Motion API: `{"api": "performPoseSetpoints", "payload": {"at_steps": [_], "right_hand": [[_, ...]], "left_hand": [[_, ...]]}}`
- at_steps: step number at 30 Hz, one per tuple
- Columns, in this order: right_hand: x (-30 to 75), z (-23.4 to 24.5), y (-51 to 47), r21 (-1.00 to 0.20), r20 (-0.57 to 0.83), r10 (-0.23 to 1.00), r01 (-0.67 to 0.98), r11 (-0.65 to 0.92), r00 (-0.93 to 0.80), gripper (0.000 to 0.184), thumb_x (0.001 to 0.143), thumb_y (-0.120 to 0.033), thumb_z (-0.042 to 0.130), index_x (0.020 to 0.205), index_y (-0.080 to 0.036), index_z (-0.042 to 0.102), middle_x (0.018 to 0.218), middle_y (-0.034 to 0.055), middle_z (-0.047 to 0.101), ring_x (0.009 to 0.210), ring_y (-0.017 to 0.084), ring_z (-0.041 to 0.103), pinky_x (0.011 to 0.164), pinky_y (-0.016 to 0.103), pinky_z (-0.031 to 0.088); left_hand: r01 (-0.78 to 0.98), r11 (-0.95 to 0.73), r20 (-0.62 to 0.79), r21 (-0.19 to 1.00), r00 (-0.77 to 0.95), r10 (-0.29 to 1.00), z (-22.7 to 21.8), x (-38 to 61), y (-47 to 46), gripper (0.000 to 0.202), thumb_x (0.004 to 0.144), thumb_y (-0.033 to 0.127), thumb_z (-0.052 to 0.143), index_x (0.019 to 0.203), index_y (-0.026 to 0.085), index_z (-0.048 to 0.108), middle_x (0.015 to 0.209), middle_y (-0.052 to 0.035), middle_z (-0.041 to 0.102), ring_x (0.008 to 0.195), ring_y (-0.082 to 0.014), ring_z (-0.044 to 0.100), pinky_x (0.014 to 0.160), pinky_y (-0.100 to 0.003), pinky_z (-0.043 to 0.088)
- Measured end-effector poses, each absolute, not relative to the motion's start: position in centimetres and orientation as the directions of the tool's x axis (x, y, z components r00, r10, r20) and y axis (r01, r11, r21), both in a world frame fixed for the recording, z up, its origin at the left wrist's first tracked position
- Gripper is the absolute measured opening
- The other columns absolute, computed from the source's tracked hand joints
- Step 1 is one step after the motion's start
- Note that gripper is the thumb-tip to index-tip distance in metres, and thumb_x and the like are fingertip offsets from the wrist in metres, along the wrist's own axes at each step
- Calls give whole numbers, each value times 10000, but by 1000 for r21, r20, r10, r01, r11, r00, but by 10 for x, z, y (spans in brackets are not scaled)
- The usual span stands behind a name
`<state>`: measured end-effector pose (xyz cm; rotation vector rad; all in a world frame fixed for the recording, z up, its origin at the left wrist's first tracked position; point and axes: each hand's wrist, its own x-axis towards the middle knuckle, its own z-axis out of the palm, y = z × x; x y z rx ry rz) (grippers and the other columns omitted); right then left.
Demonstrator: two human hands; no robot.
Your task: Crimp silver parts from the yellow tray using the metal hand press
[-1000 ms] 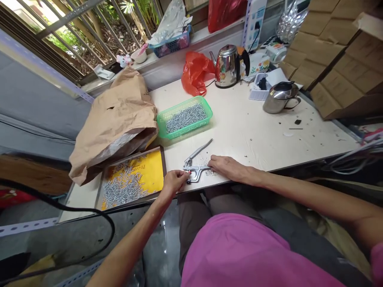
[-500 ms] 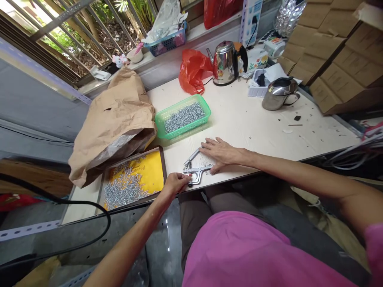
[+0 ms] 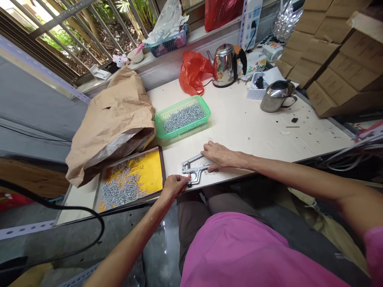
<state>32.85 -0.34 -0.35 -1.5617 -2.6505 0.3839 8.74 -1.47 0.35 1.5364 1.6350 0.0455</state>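
Observation:
A pair of grey metal pliers (image 3: pixel 197 169) with a coil spring near its head lies at the table's front edge, handles spread and pointing right. My right hand (image 3: pixel 218 155) is closed round the ends of both handles, fingers on the upper one and thumb by the lower. My left hand (image 3: pixel 176 185) pinches at the pliers' jaw, beside a small red part (image 3: pixel 189 175); what its fingertips hold is too small to make out. Left of it, a shallow tray (image 3: pixel 164 167) with a yellow bottom holds a heap of small silver metal pieces (image 3: pixel 124 189).
Beyond the pliers stands a green plastic basket (image 3: pixel 206 113) of similar metal pieces. A large brown paper bag (image 3: pixel 110 115) leans over the tray. Farther back are a red plastic bag (image 3: pixel 193 71), a steel kettle (image 3: pixel 224 65) and a steel pot (image 3: pixel 275 97). Cardboard boxes (image 3: pixel 335 59) stack at right.
My right hand's fingers have curled in, and the upper handle has swung down toward the lower one. My left hand stays at the jaw.

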Motion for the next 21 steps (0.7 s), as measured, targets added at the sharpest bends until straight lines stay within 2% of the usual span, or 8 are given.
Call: {"api": "performPoseSetpoints", "payload": {"at_steps": [3, 5, 6, 8, 11, 14, 18, 21], "right_hand": [[328, -7, -7, -244, -66, 871, 854, 460, -488, 455, 731, -444, 767, 1002, -109, 622, 1057, 153, 539, 1020, 291, 461, 775, 345, 425], [328, -8, -9, -246, -68, 874, 857, 453, -482, 456, 739, -438, 764, 1023, -111, 619, 1065, 151, 538, 1025, 290, 465, 786, 347, 429], [328, -7, -10, -247, -78, 874, 859, 449, -479, 484, 733, -445, 768, 1049, -112, 615, 1077, 153, 537, 1029, 292, 466, 793, 351, 431], [328, -5, -12, -243, -106, 874, 865, 439, -474, 581, 707, -480, 780, 1114, -108, 597, 1103, 160, 537, 1039, 302, 467, 810, 364, 432], [328, 0, -17, -228, -133, 889, 886, 404, -439, 685, 685, -518, 786, 1168, -83, 570, 1115, 168, 542, 1047, 310, 472, 831, 377, 430], [327, 3, -20, -216, -132, 906, 904, 370, -403, 526, 764, -441, 747, 1109, -74, 595, 1098, 163, 559, 1032, 281, 495, 821, 346, 422], [324, -1, -12, -221, -116, 898, 892, 394, -425, 215, 903, -294, 606, 966, -90, 635, 989, 136, 607, 980, 237, 538, 797, 309, 394], [322, -6, -2, -246, -129, 896, 889, 387, -426, 190, 945, -264, 534, 945, -109, 642, 931, 119, 631, 933, 217, 564, 767, 292, 377]], "left_hand": [[872, -151, -170, 466, 256, 952, 5, 97, -21, 227, 848, 355, 575, 802, 148, 653, 804, -69, 638, 738, -183, 596, 659, -288, 470], [823, -438, 35, 361, 458, 888, 3, 109, -19, 229, 838, 305, 615, 1008, 154, 639, 1075, -111, 630, 1000, -240, 574, 849, -352, 476], [778, -546, 68, 312, 555, 829, 2, 116, -16, 312, 823, 292, 642, 1102, 155, 607, 1178, -127, 599, 1083, -261, 538, 913, -381, 459], [689, -682, 42, 246, 695, 717, 0, 130, -5, 481, 799, 289, 681, 1235, 156, 527, 1281, -140, 550, 1142, -280, 496, 968, -416, 435], [612, -766, -75, 197, 789, 610, -1, 143, 13, 550, 801, 331, 686, 1280, 153, 484, 1228, -136, 567, 1086, -281, 510, 942, -423, 445], [594, -787, -127, 165, 805, 580, -1, 147, 23, 492, 799, 355, 691, 1215, 145, 536, 1119, -125, 586, 1035, -278, 517, 901, -405, 453], [629, -751, -102, 202, 776, 622, -6, 149, 25, 260, 869, 354, 610, 1042, 160, 625, 994, -95, 597, 958, -242, 530, 824, -355, 460], [659, -720, -77, 217, 747, 660, -8, 152, 28, 240, 933, 343, 508, 944, 151, 653, 938, -96, 615, 932, -232, 535, 803, -346, 462]]}}
